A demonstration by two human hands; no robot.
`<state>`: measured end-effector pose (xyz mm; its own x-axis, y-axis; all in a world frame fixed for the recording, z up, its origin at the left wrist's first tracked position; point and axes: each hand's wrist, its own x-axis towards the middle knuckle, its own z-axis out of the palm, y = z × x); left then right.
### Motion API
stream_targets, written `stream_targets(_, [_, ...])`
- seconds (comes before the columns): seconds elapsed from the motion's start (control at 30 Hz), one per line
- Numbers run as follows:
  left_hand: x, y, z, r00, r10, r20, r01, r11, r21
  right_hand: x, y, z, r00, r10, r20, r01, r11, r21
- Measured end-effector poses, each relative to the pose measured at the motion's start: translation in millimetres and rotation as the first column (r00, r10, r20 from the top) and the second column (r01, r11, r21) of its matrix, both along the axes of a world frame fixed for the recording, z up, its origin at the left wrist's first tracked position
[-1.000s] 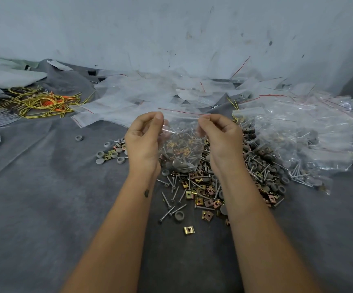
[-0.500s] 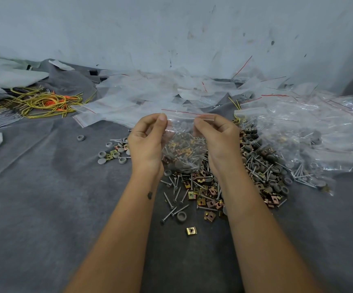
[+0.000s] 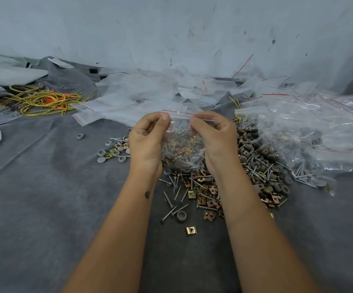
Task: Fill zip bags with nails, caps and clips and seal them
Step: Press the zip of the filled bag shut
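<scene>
A grey felt sheet [image 3: 44,208] covers the work surface and runs up to a scuffed pale wall [image 3: 171,28]. Along the far edge lies a spread of empty zip bags [image 3: 141,96]; to the right sits a heap of filled bags [image 3: 310,132]. A tangle of yellow and orange wires [image 3: 42,101] lies at far left, well apart from the hands.

In the centre, a loose pile of nails, grey caps and brass clips [image 3: 253,172] rests on the felt, extending beneath and to the right of the hands. A smaller cluster of caps [image 3: 111,152] lies just left of the left wrist. One single clip [image 3: 191,230] lies apart, nearest the viewer.

The zip bag [image 3: 181,149] being worked hangs above the pile, holding nails, caps and clips in its lower part. The left hand [image 3: 147,142] pinches the bag's top strip between thumb and curled fingers. The right hand [image 3: 214,138] pinches the same strip beside it. Whether the strip is fully sealed cannot be told.
</scene>
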<state>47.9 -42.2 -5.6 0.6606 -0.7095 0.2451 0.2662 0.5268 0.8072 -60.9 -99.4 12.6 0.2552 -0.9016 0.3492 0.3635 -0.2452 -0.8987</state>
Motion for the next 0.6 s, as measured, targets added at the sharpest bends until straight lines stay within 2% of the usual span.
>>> stream_targets(0.07, [1,0,0,0.999,-0.032,0.009,0.032,0.999,0.019,-1,1,0,1.0,-0.004,-0.019,0.004,1.0,-0.009])
stream_targets(0.2, [1,-1,0,0.989,-0.064,0.134,0.059,0.997,0.044,-5,2,1,0.996,0.009,-0.091,-0.014,0.998,-0.057])
stream_targets(0.4, [3,0,-2,0.976,-0.045,0.212,0.04,0.999,0.026,-10,-2,6,0.945,-0.094,-0.314,0.034,0.981,-0.191])
stream_targets(0.6, [3,0,-5,0.962,-0.086,0.258,0.079,0.996,0.036,-12,-2,10,0.927,-0.107,-0.359,0.017,0.97,-0.243])
